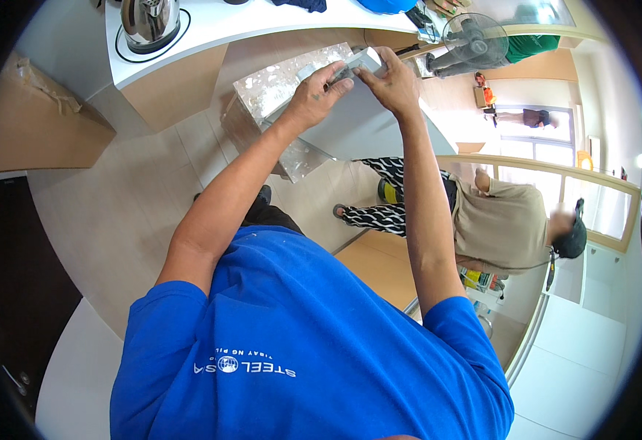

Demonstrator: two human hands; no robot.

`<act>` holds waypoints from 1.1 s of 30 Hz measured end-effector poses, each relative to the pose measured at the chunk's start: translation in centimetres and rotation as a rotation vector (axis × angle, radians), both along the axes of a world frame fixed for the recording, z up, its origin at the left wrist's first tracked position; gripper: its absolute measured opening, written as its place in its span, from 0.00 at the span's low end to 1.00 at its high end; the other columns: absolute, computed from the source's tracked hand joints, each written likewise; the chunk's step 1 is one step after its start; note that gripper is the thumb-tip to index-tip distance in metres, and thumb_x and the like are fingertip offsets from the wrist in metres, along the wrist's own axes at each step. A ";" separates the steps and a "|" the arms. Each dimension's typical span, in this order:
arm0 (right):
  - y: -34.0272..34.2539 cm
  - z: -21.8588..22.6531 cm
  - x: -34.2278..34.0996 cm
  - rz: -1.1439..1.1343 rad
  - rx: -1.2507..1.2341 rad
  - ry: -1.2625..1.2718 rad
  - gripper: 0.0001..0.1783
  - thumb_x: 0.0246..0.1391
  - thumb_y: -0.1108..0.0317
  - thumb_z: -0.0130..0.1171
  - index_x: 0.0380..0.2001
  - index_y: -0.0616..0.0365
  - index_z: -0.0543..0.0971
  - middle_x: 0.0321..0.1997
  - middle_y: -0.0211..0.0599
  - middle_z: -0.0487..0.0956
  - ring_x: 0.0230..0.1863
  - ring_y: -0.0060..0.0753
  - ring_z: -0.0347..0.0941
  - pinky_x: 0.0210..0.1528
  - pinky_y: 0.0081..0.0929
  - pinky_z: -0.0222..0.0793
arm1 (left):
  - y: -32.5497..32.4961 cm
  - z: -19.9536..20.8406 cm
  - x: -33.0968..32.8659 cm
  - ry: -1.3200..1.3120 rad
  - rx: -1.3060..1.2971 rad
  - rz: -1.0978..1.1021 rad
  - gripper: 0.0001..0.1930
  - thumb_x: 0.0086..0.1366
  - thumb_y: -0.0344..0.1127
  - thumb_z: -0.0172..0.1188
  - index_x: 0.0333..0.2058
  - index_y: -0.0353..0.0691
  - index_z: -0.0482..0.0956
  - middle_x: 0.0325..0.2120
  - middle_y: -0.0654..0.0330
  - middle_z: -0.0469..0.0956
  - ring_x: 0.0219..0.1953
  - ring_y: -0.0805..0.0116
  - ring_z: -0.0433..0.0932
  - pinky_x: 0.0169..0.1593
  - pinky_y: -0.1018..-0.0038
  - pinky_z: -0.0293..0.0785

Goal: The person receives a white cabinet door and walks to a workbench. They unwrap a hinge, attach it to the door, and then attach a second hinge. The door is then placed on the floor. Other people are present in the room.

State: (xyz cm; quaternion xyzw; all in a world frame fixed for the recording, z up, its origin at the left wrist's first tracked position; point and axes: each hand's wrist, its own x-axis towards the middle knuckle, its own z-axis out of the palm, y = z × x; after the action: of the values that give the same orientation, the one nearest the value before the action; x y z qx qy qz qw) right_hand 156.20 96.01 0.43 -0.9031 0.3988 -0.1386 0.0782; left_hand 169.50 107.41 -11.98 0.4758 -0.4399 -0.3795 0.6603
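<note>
Both arms reach forward over a smooth pale grey panel [358, 133], which lies on a paint-splattered wooden stand [266, 82]. Between my hands is a pale grey-white strip-like piece [367, 59], near the panel's far end; its exact kind is unclear. My left hand [315, 97] is closed on its left part, thumb and fingers pinching. My right hand [396, 82] grips the right part, with the thumb on the near side and fingers curled over the back. The fingers partly hide the piece, and I cannot tell whether it touches the panel.
A white counter [222, 20] with a steel kettle [148, 26] runs along the far side. At left stands a cardboard box [38, 117]. Another person [508, 220] in a beige top and patterned trousers stands close on my right. A fan [475, 38] is farther off.
</note>
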 end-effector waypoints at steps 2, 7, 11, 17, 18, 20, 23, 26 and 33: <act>0.3 0.3 0.2 -0.014 0.005 0.016 0.31 0.51 0.45 0.74 0.54 0.48 0.82 0.36 0.44 0.87 0.40 0.52 0.85 0.43 0.47 0.78 | 0.1 0.0 0.3 0.009 -0.006 -0.015 0.38 0.75 0.58 0.61 0.70 0.34 0.69 0.52 0.50 0.82 0.50 0.63 0.80 0.57 0.69 0.75; 0.6 0.4 0.4 -0.036 0.007 0.046 0.31 0.51 0.44 0.74 0.53 0.48 0.82 0.34 0.44 0.86 0.39 0.52 0.84 0.42 0.46 0.77 | 0.5 0.1 0.9 0.050 0.001 -0.070 0.40 0.73 0.62 0.60 0.70 0.35 0.69 0.38 0.63 0.78 0.32 0.76 0.72 0.37 0.77 0.71; 0.9 0.4 0.3 -0.013 -0.030 0.026 0.30 0.52 0.44 0.73 0.52 0.49 0.82 0.34 0.42 0.86 0.39 0.51 0.84 0.42 0.46 0.77 | 0.5 0.2 1.2 0.091 0.004 -0.107 0.40 0.73 0.63 0.60 0.70 0.37 0.70 0.32 0.69 0.71 0.25 0.81 0.64 0.28 0.80 0.64; 2.6 1.0 0.6 -0.056 -0.043 0.031 0.32 0.54 0.40 0.69 0.55 0.48 0.82 0.35 0.41 0.86 0.40 0.50 0.84 0.42 0.45 0.76 | 1.4 1.2 2.2 0.110 0.026 -0.116 0.33 0.76 0.62 0.56 0.62 0.36 0.76 0.29 0.67 0.74 0.24 0.80 0.67 0.28 0.79 0.68; 2.6 0.7 0.3 -0.053 -0.052 0.017 0.32 0.55 0.39 0.68 0.56 0.47 0.82 0.35 0.41 0.86 0.40 0.50 0.84 0.41 0.45 0.76 | 1.6 1.8 2.4 0.187 0.066 -0.150 0.31 0.77 0.61 0.55 0.59 0.37 0.78 0.29 0.66 0.76 0.23 0.80 0.69 0.27 0.78 0.69; 2.6 0.6 -0.1 -0.052 -0.046 0.002 0.32 0.55 0.38 0.67 0.57 0.45 0.82 0.35 0.40 0.86 0.40 0.49 0.84 0.41 0.45 0.75 | 2.0 3.0 2.5 0.303 0.086 -0.197 0.26 0.78 0.58 0.54 0.53 0.38 0.80 0.29 0.63 0.78 0.23 0.79 0.71 0.26 0.78 0.72; 3.0 0.8 -0.2 -0.049 -0.005 -0.014 0.32 0.56 0.38 0.66 0.57 0.44 0.82 0.35 0.40 0.86 0.41 0.49 0.84 0.41 0.45 0.74 | 2.5 6.0 2.8 0.374 0.053 -0.218 0.19 0.80 0.50 0.52 0.47 0.39 0.79 0.30 0.61 0.81 0.21 0.78 0.73 0.24 0.76 0.74; 3.5 0.8 -0.2 -0.034 -0.010 -0.034 0.32 0.55 0.38 0.67 0.57 0.44 0.83 0.36 0.39 0.86 0.41 0.49 0.84 0.41 0.45 0.74 | 2.1 6.6 2.7 0.384 0.080 -0.233 0.14 0.81 0.43 0.51 0.44 0.38 0.78 0.28 0.61 0.80 0.18 0.77 0.72 0.22 0.76 0.74; 4.4 0.9 -0.5 -0.020 -0.043 -0.043 0.33 0.53 0.37 0.67 0.56 0.44 0.84 0.40 0.39 0.87 0.45 0.49 0.84 0.44 0.45 0.76 | 2.7 7.6 2.9 0.534 0.235 -0.293 0.09 0.79 0.40 0.53 0.44 0.42 0.75 0.25 0.63 0.77 0.16 0.75 0.70 0.21 0.73 0.72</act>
State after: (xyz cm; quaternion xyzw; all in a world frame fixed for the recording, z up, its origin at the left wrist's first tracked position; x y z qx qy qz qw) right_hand 155.74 100.44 1.30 -0.8975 0.4027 -0.1672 0.0659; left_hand 172.38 110.13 -4.42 0.3639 -0.2682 -0.6301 0.6314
